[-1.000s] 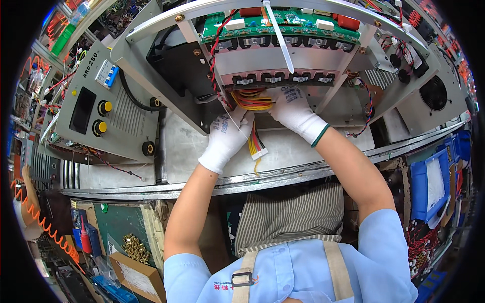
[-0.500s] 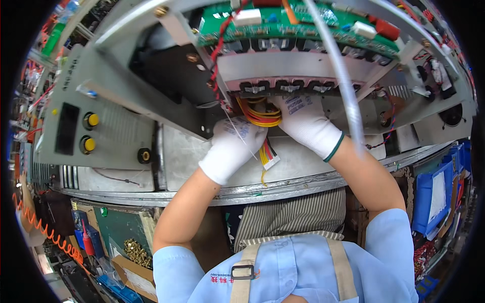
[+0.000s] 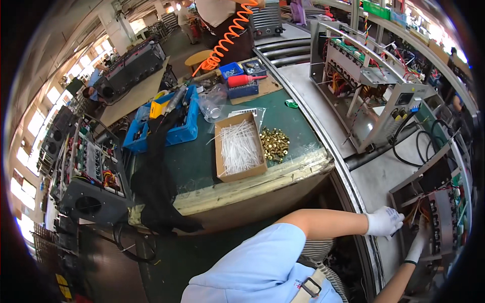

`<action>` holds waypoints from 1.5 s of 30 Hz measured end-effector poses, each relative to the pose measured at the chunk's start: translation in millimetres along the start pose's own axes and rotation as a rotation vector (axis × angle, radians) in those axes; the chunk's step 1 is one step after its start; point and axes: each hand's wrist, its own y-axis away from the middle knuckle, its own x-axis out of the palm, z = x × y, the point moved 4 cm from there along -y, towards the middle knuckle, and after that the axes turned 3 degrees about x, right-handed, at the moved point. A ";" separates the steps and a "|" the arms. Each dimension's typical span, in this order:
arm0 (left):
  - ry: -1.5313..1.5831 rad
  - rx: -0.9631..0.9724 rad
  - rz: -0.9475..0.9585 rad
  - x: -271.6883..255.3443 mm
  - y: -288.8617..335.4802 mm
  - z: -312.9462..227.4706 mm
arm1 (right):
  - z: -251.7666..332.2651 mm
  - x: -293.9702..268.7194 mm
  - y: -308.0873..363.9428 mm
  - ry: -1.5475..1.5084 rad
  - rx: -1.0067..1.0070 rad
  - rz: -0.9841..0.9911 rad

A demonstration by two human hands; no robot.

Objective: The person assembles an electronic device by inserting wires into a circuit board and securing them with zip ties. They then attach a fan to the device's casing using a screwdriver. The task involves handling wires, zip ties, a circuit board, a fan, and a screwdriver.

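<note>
At the right edge, a grey open metal chassis (image 3: 396, 198) stands on the metal bench, with a row of black parts and a green circuit board (image 3: 461, 202) inside. My left hand (image 3: 385, 221), in a white glove, is beside its near opening, its fingers curled and closed; what lies in them is too small to make out. My right hand (image 3: 418, 240), also gloved, reaches into the chassis. Its fingers close at a bundle of yellow and orange wires (image 3: 423, 211), and their tips are partly hidden.
Left of me, a green-topped table (image 3: 298, 123) bears a cardboard box of white cable ties (image 3: 238, 149), a pile of brass fasteners (image 3: 274, 145), a blue bin (image 3: 189, 132) and a red bottle (image 3: 245, 81). An orange coiled hose (image 3: 230, 38) hangs above. Another chassis (image 3: 348, 96) stands farther along.
The view has swung far to the left, bringing the side table into sight. My left hand has drawn away from the wire bundle; my right hand stays inside the chassis.
</note>
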 end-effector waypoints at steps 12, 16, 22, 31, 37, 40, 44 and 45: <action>0.204 -0.235 -0.656 -199.1 251.2 6.3 | -57.1 20.2 -24.2 -0.526 0.488 -0.101; -0.324 -0.268 -1.269 -292.2 381.5 -6.1 | -62.2 13.6 -28.2 -0.615 0.250 0.259; -0.520 -0.568 -1.958 -359.8 620.0 -23.6 | -70.9 -16.8 -4.1 -0.578 0.156 0.268; -1.364 -1.367 -0.907 -391.0 727.1 26.6 | 55.5 7.1 10.9 0.350 0.065 0.161; -0.265 -0.324 -0.779 -272.8 267.7 -7.2 | 71.0 -14.3 96.2 -0.371 0.183 -0.209; 0.138 -0.154 -0.250 -150.8 122.8 17.8 | 63.9 -3.8 130.4 -0.188 0.246 -0.017; 0.101 -0.112 -0.052 -40.0 5.3 25.2 | 95.5 24.0 127.0 0.084 0.284 0.278; 0.058 -0.244 0.010 -22.2 -9.8 23.9 | 101.4 27.1 124.9 0.090 0.341 0.349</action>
